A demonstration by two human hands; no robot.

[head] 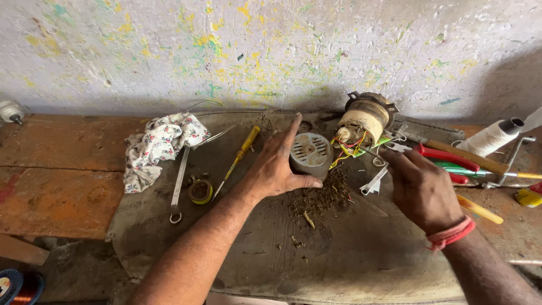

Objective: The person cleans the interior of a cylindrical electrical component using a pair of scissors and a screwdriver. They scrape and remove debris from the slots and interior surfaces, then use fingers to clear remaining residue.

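My left hand [278, 164] grips a round grey motor end cover [311, 153], thumb under it and fingers along its left side. Coloured wires [345, 151] run from it to a wound motor stator [366, 118] standing just behind. My right hand [419, 187] hovers to the right, fingers curled and close to a small spanner [374, 181]; I cannot see anything held in it. A red thread band sits on that wrist. A heap of dark crumbly debris [323, 195] lies under the cover.
A worn dark mat [243, 248] covers the wooden bench. On it lie a long spanner [178, 183], a yellow-handled screwdriver [237, 160], a tape roll [200, 191] and a floral rag [161, 144]. Red-handled pliers [449, 159], a hammer handle [468, 158] and a white thread spool [490, 137] lie at right.
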